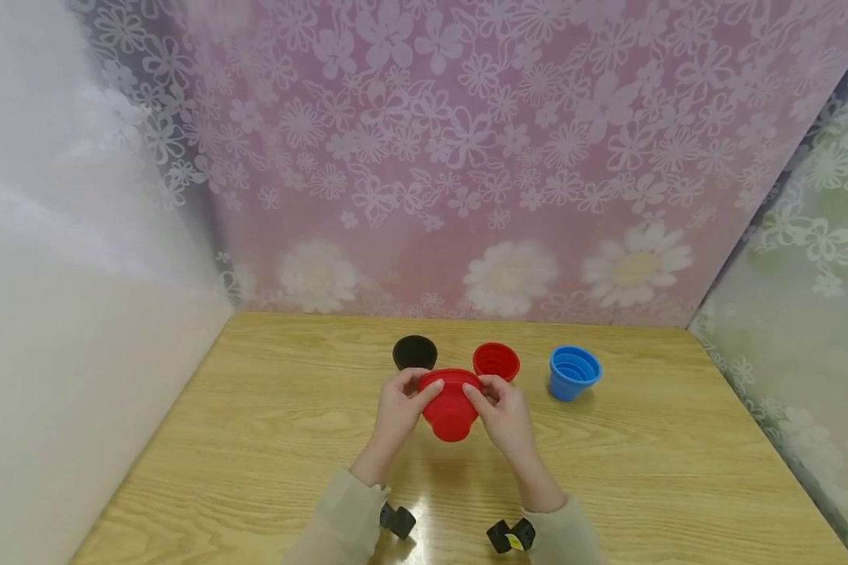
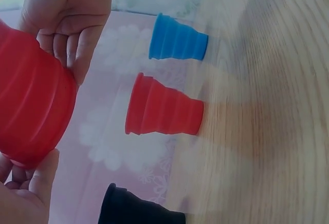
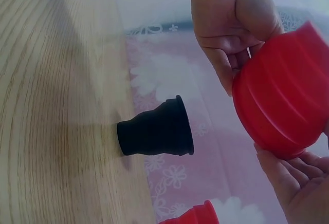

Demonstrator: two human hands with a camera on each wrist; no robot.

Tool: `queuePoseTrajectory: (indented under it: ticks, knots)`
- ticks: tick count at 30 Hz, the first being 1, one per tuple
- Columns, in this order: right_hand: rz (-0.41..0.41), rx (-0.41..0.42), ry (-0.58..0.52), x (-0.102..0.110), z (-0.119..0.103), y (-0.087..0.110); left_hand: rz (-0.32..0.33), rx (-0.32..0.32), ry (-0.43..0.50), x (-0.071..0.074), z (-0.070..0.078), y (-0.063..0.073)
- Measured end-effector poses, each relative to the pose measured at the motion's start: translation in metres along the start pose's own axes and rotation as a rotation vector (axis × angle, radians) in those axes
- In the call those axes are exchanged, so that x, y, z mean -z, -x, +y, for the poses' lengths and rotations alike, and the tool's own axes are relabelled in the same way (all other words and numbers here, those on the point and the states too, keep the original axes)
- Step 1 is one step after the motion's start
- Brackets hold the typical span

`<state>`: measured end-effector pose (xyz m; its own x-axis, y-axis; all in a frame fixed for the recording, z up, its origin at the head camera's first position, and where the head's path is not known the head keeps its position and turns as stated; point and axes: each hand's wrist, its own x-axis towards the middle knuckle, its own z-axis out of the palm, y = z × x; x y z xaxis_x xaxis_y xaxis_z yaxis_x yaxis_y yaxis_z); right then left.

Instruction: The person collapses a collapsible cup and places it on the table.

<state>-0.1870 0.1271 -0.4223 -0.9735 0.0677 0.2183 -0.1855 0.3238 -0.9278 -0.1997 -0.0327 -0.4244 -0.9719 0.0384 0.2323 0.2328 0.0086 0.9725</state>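
Note:
Both hands hold a red collapsible cup (image 1: 451, 408) above the table, its ribbed side and narrow base tipped toward me. My left hand (image 1: 398, 412) pinches the rim on one side, thumb in front and fingers behind; my right hand (image 1: 506, 414) does the same on the other side. Just beyond the hands stand a black cup (image 1: 414, 353) and a second red cup (image 1: 496, 359), partly overlapped by the hands in the head view. A blue cup (image 1: 574, 373) stands farther right. In both wrist views the ribs of the held cup (image 3: 288, 90) are extended.
The light wooden table (image 1: 268, 439) carries the three upright cups in a row toward its back edge. A pink flowered backdrop (image 1: 410, 180) rises behind, with a white wall (image 1: 99, 314) on the left and a flowered panel (image 1: 805, 329) on the right.

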Motion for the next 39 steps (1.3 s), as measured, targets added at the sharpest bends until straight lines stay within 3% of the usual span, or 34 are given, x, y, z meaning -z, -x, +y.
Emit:
queuePoseTrajectory:
  ticks: [3,6,10,13,16,22,33,39]
  knots:
    - [0.02,-0.001,0.015,-0.001,0.0,-0.001,0.01,0.014,0.003,0.0,-0.012,-0.004]
    - [0.034,-0.002,0.003,-0.002,0.002,-0.002,-0.026,0.023,0.041,0.001,-0.018,-0.004]
    - [0.066,0.015,-0.033,-0.001,0.005,-0.003,-0.133,0.059,0.193,0.005,-0.017,0.0]
    - [0.084,0.017,-0.04,-0.001,0.007,-0.003,-0.172,0.105,0.279,0.008,-0.013,0.001]
    - [0.095,0.007,-0.019,-0.002,0.008,-0.004,-0.156,0.113,0.287,0.008,-0.005,0.003]
    - [0.106,-0.008,-0.011,-0.005,0.009,-0.004,-0.085,0.092,0.214,0.006,0.007,0.006]
    - [0.04,-0.112,-0.192,-0.006,0.001,0.001,0.008,0.114,0.247,0.005,0.006,0.007]
    - [0.001,-0.212,-0.276,-0.004,0.0,-0.001,-0.037,0.098,0.271,0.005,0.008,0.007]
